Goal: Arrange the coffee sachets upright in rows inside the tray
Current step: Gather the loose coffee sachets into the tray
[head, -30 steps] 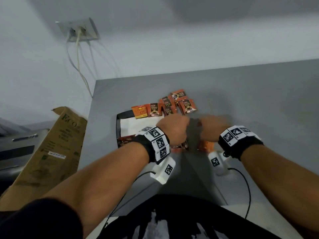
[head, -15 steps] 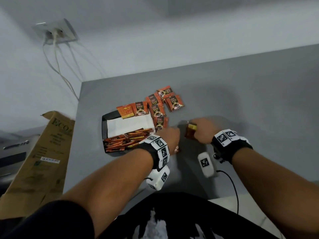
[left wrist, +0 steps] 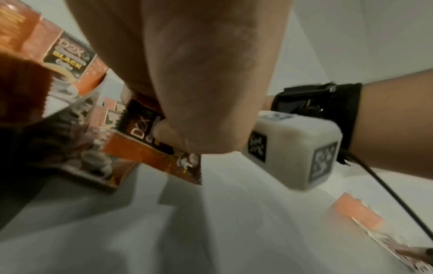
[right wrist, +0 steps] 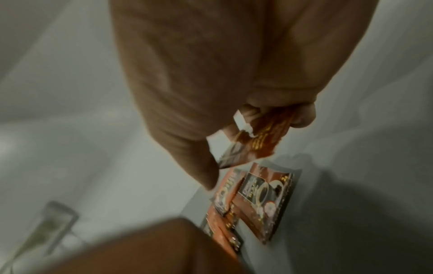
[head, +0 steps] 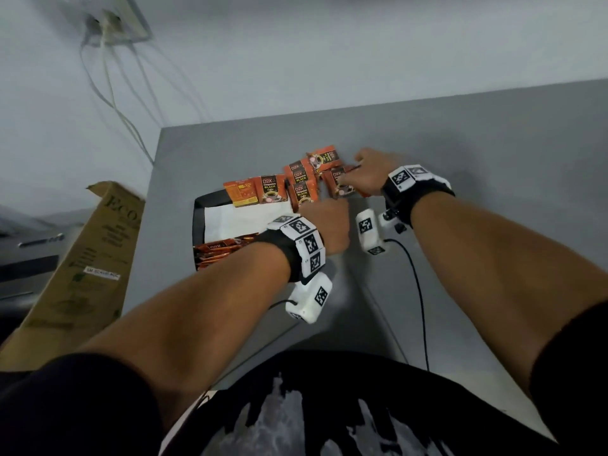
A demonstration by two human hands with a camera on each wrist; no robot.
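A black tray (head: 197,222) lined with white paper sits left of centre on the grey table; a row of orange coffee sachets (head: 217,253) fills its near end. Several loose sachets (head: 297,182) lie flat just beyond the tray. My left hand (head: 329,222) is curled by the tray's right edge; in the left wrist view it pinches a sachet (left wrist: 140,128). My right hand (head: 367,172) reaches over the loose pile, and the right wrist view shows it pinching a sachet (right wrist: 257,140) just above flat ones (right wrist: 264,196).
A tall cardboard box (head: 82,258) leans at the table's left edge. A wall socket (head: 112,24) with hanging cables is at the back left. One stray sachet (left wrist: 358,213) lies near the right wrist. Bare grey table spreads to the right.
My right hand has moved forward from beside the left hand to the loose pile. The left hand stays near the tray's right edge. The head view has shifted.
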